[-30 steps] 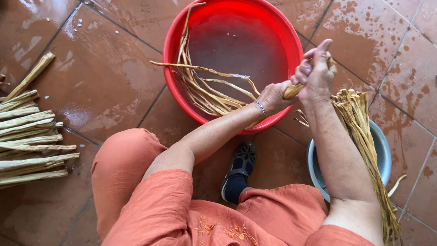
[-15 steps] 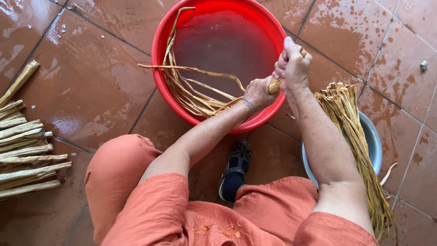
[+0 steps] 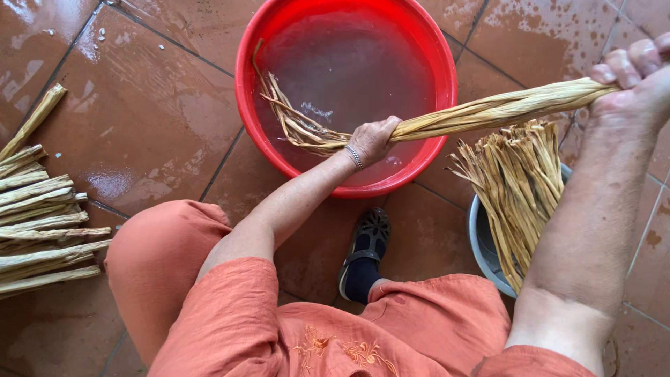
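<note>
Left of the red basin [image 3: 447, 112], dry pale stalks [image 3: 42, 230] are laid side by side on the wet tiles [image 3: 146, 119]. The twisted bundle of soaked strips [image 3: 488, 112] is stretched over the basin's near rim, so drips appear to fall into the water. It is gripped by the closed left hand [image 3: 373, 138] and, right of the basin, by the closed right hand [image 3: 638, 77]. Finished strips [image 3: 516, 188] are draped across a grey bowl [image 3: 485, 244] right of the basin.

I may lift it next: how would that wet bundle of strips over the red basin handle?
The bundle probably bends rather than snaps: its loose ends curl in the red basin. Stretched between left hand and right hand, it likely sags if released. Probably slippery, being wet.
</note>
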`<state>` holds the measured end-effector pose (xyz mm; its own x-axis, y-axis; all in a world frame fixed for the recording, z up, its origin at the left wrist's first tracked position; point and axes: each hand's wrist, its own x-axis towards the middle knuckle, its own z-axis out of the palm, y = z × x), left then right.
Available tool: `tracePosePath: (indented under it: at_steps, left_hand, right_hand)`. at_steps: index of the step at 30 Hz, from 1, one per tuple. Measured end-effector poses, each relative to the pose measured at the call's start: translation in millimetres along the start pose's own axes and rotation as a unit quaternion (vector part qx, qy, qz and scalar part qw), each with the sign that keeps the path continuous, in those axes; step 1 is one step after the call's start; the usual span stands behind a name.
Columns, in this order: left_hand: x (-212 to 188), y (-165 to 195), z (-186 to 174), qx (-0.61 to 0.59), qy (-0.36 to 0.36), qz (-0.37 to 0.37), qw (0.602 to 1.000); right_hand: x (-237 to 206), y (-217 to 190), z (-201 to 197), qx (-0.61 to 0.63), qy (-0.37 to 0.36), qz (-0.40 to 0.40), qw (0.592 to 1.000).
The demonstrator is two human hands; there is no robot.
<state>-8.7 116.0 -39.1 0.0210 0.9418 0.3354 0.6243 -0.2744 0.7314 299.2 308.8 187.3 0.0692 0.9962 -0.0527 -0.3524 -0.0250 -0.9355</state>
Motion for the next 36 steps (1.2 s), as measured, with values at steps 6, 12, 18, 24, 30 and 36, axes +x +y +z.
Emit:
tracePosePath:
  at_steps: [6, 12, 18, 24, 30, 36]
  left_hand:
    - [-13, -43, -20, 0.071, -0.014, 0.067, 0.995]
    - [-34, -76, -44, 0.185, -0.107, -0.01, 0.977]
    - [-50, -98, -66, 0.228, -0.246, -0.199, 0.921]
    - [-47, -105, -70, 0.22, -0.246, -0.334, 0.883]
    - [-36, -93, -100, 0.298, -0.27, -0.311, 0.861]
    - [-34, -109, -123, 0.281, -0.22, -0.314, 0.88]
  right_hand:
    - [14, 3, -80, 0.013, 0.027, 0.022, 0.999]
    - [8, 5, -110, 0.018, 0.043, 0.05, 0.998]
    - [5, 13, -124, 0.024, 0.057, 0.065, 0.996]
    - [5, 15, -133, 0.03, 0.064, 0.069, 0.995]
    - [-2, 12, -142, 0.029, 0.072, 0.063, 0.995]
    - [-11, 7, -144, 0.035, 0.068, 0.058, 0.995]
